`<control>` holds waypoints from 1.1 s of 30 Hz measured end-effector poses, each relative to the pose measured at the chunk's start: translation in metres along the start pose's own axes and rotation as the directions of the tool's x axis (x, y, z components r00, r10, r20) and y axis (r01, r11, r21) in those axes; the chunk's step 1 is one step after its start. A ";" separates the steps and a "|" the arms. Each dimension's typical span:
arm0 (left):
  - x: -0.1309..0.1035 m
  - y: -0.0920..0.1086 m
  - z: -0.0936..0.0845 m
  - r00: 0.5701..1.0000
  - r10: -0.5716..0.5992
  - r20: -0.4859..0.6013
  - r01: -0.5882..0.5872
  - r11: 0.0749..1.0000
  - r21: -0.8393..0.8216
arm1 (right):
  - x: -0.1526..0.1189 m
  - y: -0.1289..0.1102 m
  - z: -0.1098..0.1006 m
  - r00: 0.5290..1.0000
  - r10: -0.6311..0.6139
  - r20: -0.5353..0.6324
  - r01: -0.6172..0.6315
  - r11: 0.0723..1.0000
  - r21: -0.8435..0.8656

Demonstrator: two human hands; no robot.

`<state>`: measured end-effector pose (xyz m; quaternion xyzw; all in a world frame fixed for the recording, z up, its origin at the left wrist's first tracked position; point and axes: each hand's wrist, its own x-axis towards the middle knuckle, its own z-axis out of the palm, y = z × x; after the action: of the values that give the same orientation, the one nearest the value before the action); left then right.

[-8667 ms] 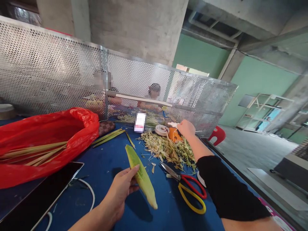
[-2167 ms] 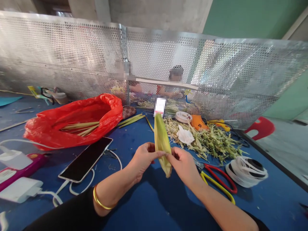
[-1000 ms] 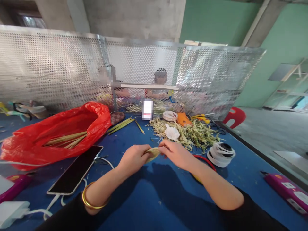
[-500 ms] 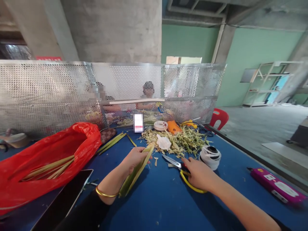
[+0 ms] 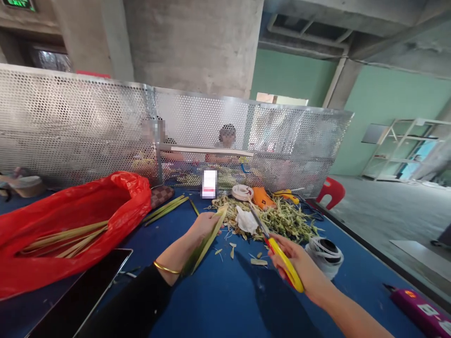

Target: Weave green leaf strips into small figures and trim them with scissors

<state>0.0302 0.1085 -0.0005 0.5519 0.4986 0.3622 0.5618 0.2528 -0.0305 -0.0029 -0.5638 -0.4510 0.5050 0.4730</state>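
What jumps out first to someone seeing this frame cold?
The red plastic bag at the left of the blue table, with pale green strips lying in its mouth. Next, mid-table, the right hand grips yellow-and-red scissors, blades pointing away, while the left hand holds a folded green leaf strip. Behind them lies a heap of green trimmings before the perforated metal screen.

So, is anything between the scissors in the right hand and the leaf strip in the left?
Nothing visible. The scissors in the right hand point up over bare table; the leaf strip in the left hand sits apart.
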 end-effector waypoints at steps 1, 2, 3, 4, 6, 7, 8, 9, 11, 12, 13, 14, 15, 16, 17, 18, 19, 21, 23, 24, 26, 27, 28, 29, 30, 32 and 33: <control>0.000 -0.001 -0.001 1.000 0.009 0.000 -0.009 1.000 -0.002 | 0.004 -0.006 0.006 1.000 0.021 0.019 -0.020 1.000 -0.021; 0.000 -0.003 -0.001 1.000 0.019 -0.002 -0.019 1.000 -0.004 | 0.008 -0.011 0.012 0.999 0.009 0.033 -0.008 0.999 -0.038; 0.000 -0.004 -0.002 1.000 0.027 -0.006 -0.027 1.000 -0.005 | 0.012 -0.015 0.017 0.999 -0.017 0.037 0.019 0.998 -0.059; 0.000 -0.004 -0.002 0.999 0.034 -0.009 -0.035 0.999 -0.006 | 0.014 -0.017 0.020 0.998 -0.041 0.049 0.045 0.996 -0.083; 0.001 -0.006 -0.001 0.999 0.044 -0.007 -0.044 0.999 -0.007 | 0.017 -0.016 0.021 0.994 -0.063 0.085 0.074 0.989 -0.130; 0.002 -0.007 0.000 0.999 0.048 -0.001 -0.048 0.999 -0.006 | 0.017 -0.014 0.020 0.993 -0.057 0.107 0.073 0.986 -0.150; 0.003 -0.007 0.001 0.999 0.052 0.009 -0.052 0.999 -0.004 | 0.016 -0.012 0.018 0.991 -0.046 0.128 0.067 0.984 -0.166; 0.003 -0.007 0.003 0.998 0.056 0.022 -0.056 0.998 0.001 | 0.016 -0.009 0.016 0.989 -0.036 0.146 0.062 0.982 -0.178; 0.003 -0.008 0.008 0.997 0.059 0.051 -0.061 0.998 0.022 | 0.014 -0.005 0.011 0.986 -0.024 0.163 0.056 0.979 -0.197; 0.002 -0.007 0.010 0.996 0.058 0.065 -0.061 0.997 0.037 | 0.014 -0.004 0.010 0.985 -0.018 0.169 0.054 0.977 -0.207; 0.001 -0.007 0.012 0.995 0.056 0.080 -0.060 0.997 0.053 | 0.014 -0.004 0.009 0.984 -0.014 0.176 0.053 0.974 -0.220; -0.001 -0.006 0.014 0.994 0.052 0.095 -0.059 0.996 0.070 | 0.015 -0.003 0.008 0.984 -0.013 0.180 0.055 0.971 -0.232; -0.002 -0.005 0.016 0.993 0.049 0.110 -0.058 0.995 0.085 | 0.015 -0.003 0.009 0.983 -0.012 0.186 0.058 0.968 -0.243; -0.004 -0.004 0.017 0.991 0.044 0.125 -0.057 0.994 0.097 | 0.016 -0.003 0.009 0.982 -0.012 0.190 0.061 0.966 -0.252; -0.004 -0.003 0.018 0.989 0.040 0.139 -0.056 0.993 0.107 | 0.017 -0.003 0.009 0.981 -0.014 0.193 0.064 0.964 -0.260; -0.005 -0.003 0.019 0.988 0.038 0.152 -0.056 0.992 0.114 | 0.018 -0.003 0.010 0.981 -0.017 0.192 0.068 0.962 -0.265; -0.004 -0.002 0.019 0.986 0.037 0.164 -0.057 0.991 0.118 | 0.018 -0.002 0.010 0.982 -0.024 0.188 0.074 0.961 -0.267; -0.002 -0.002 0.020 0.982 0.037 0.184 -0.060 0.991 0.121 | 0.020 0.000 0.010 0.983 -0.049 0.176 0.096 0.957 -0.272; 0.002 -0.003 0.022 0.978 0.040 0.203 -0.065 0.991 0.118 | 0.022 0.002 0.009 0.984 -0.078 0.158 0.120 0.953 -0.278; 0.004 -0.004 0.023 0.977 0.041 0.211 -0.066 0.991 0.115 | 0.022 0.004 0.008 0.985 -0.090 0.148 0.129 0.952 -0.279; 0.006 -0.005 0.025 0.974 0.045 0.221 -0.070 0.992 0.107 | 0.023 0.006 0.009 0.985 -0.108 0.136 0.142 0.950 -0.276; 0.007 -0.006 0.027 0.974 0.046 0.224 -0.070 0.992 0.102 | 0.023 0.007 0.009 0.984 -0.114 0.135 0.148 0.950 -0.273; 0.008 -0.006 0.028 0.973 0.047 0.225 -0.070 0.993 0.098 | 0.023 0.007 0.010 0.983 -0.120 0.136 0.153 0.951 -0.268; 0.008 -0.006 0.029 0.973 0.046 0.225 -0.068 0.993 0.093 | 0.023 0.007 0.011 0.983 -0.123 0.137 0.156 0.953 -0.260; 0.007 -0.006 0.029 0.973 0.044 0.226 -0.065 0.994 0.088 | 0.023 0.007 0.012 0.982 -0.123 0.141 0.156 0.955 -0.251; 0.006 -0.004 0.031 0.972 0.036 0.232 -0.056 0.995 0.081 | 0.023 0.006 0.014 0.982 -0.107 0.152 0.141 0.963 -0.231; 0.005 -0.004 0.031 0.971 0.030 0.235 -0.049 0.996 0.077 | 0.023 0.005 0.014 0.983 -0.093 0.160 0.128 0.967 -0.220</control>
<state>0.0606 0.1048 -0.0083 0.6233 0.4323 0.2850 0.5859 0.2408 -0.0074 -0.0121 -0.5494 -0.5710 0.4630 0.3971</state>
